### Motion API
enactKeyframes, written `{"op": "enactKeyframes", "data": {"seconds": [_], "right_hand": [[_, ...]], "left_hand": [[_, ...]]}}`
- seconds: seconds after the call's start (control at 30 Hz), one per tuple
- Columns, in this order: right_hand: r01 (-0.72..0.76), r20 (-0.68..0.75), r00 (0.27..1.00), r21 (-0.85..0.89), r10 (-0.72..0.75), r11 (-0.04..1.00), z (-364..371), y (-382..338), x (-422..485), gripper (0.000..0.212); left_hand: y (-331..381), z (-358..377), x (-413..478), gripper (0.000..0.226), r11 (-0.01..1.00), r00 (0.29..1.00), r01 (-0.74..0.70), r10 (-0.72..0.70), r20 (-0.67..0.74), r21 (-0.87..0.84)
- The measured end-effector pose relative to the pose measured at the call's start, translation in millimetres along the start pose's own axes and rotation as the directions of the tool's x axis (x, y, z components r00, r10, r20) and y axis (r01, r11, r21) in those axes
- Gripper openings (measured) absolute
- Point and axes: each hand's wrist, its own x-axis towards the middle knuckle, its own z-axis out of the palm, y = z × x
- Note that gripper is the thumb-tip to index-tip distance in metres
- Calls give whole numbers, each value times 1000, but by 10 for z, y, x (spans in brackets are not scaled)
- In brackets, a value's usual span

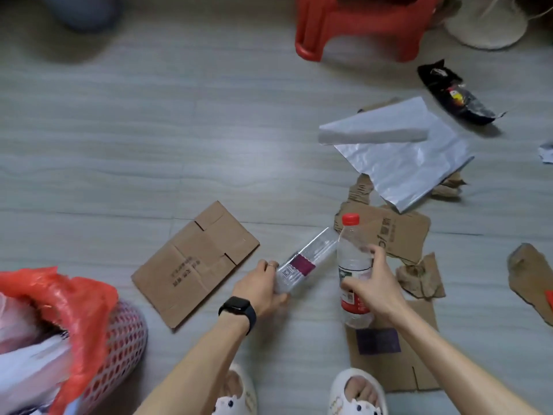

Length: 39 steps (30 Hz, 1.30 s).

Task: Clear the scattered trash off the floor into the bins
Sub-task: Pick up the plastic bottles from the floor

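Head view. Left hand (260, 287), black watch (238, 307) on its wrist: fingers curled round the lower end of the purple-labelled bottle (308, 260), gripping it just right of the flat cardboard box (194, 265). Bottle tilted, its far end slanting up and rightward to the shoulder of the red-capped bottle (351, 259). Right hand (371, 284): thumb and fingers wrapped round the middle of that second bottle, holding it upright, further right of the box. Standing on the floor or lifted off it: cannot tell.

Counted:
- Two clear plastic bottles, one in each hand.
- One mesh bin (119, 339) lined with a red bag (74, 298), left of the box and nearer the camera, already holding white and pink rubbish.
- Besides the box itself, at least five brown cardboard pieces, all to its right: a printed sheet (401, 232) behind the bottles, a crumpled scrap (422, 280), a flattened carton (389, 363) under the right forearm, a torn piece (529, 277) at the frame edge, and small scraps (449, 187) beneath the foil.
- Two silvery foil sheets (401, 157), far right of the box, the upper one folded; joined or separate, cannot tell.
- One black snack wrapper (460, 94), beyond the foil.
- One red stool (359, 22), far beyond the box.
- Two white slippers (356, 393), nearer than the box.
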Motion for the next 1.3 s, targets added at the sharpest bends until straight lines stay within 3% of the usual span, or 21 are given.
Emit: {"op": "enactKeyframes", "data": {"seconds": [0.17, 0.3, 0.43, 0.53, 0.73, 1.0, 1.3], "right_hand": [[-46, 68, 997, -5, 46, 999, -342, -737, -316, 80], [17, 73, 997, 5, -18, 1000, -932, -1885, -1128, 77], [157, 122, 980, 20, -159, 987, -1631, -3230, -2100, 90], [216, 125, 968, 14, -216, 976, -2096, -4105, -2725, 86], [446, 76, 893, -3, -444, 895, -2890, -6085, -3630, 79], [645, -32, 765, 32, -644, 764, -3098, -7554, -3714, 69], [691, 20, 722, 44, -692, 722, -2721, -8625, -2605, 61]], "left_hand": [[70, -1047, -557, 65, 997, 993, 80, -78, -89, 18], [273, -2366, -1389, 66, 981, 972, 185, -191, -137, -58], [518, -3753, -2319, 64, 961, 945, 240, -263, -194, -135], [650, -4724, -2975, 67, 952, 933, 245, -283, -222, -181], [745, -6818, -4182, 65, 947, 857, 176, -282, -431, -270], [390, -8156, -4713, 46, 941, 668, 110, -308, -678, -320], [-125, -9033, -3926, 44, 901, 609, 225, -427, -668, -371]]}}
